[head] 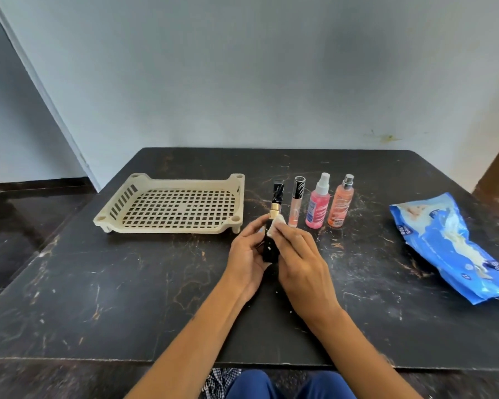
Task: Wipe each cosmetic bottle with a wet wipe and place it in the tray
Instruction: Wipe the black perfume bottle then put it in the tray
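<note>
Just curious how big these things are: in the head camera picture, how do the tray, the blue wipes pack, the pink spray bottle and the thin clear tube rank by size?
1. Tray
2. Blue wipes pack, nearly as big as the tray
3. Pink spray bottle
4. Thin clear tube

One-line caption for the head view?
Left hand holds black bottle; right hand wipes it with wet wipe; tray empty.

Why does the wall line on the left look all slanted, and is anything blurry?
Head view: the wide-angle lens tilts the wall edge and stretches the table toward the corners. The light is soft, with no hard shadows. The small print on the blue wipe pack is too blurred to read.
</note>
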`<control>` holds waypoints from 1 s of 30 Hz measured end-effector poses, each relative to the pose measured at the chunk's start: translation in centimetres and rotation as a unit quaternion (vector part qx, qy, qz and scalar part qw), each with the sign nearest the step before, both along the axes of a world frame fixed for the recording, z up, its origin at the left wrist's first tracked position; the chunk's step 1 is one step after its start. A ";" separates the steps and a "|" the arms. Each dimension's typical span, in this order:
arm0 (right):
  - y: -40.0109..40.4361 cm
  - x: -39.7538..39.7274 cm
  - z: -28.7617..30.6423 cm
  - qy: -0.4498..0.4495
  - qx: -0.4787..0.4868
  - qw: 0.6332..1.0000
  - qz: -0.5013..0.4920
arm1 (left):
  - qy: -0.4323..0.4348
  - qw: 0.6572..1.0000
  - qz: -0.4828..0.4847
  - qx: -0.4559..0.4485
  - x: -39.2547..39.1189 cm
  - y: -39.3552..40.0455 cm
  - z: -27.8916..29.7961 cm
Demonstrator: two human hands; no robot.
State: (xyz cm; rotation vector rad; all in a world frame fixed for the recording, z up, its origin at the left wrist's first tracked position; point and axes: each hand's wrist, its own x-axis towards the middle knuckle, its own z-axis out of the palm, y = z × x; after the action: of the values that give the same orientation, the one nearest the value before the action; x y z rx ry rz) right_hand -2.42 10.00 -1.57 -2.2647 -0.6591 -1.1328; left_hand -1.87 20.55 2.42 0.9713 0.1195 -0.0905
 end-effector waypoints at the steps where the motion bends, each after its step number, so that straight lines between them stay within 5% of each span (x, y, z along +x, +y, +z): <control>1: 0.0 0.0 0.1 -0.004 0.005 1.000 0.001 | 0.000 1.000 0.002 -0.001 0.0 0.0 -0.1; 30: -0.4 0.0 0.2 0.015 0.062 0.998 0.022 | -0.025 0.999 0.029 -0.025 0.2 -0.4 -0.5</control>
State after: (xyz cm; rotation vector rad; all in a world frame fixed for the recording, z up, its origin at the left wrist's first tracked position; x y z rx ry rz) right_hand -2.42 9.57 -1.40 -2.1476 -0.6080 -1.0862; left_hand -1.66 20.14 1.94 0.9181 0.0988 -0.0157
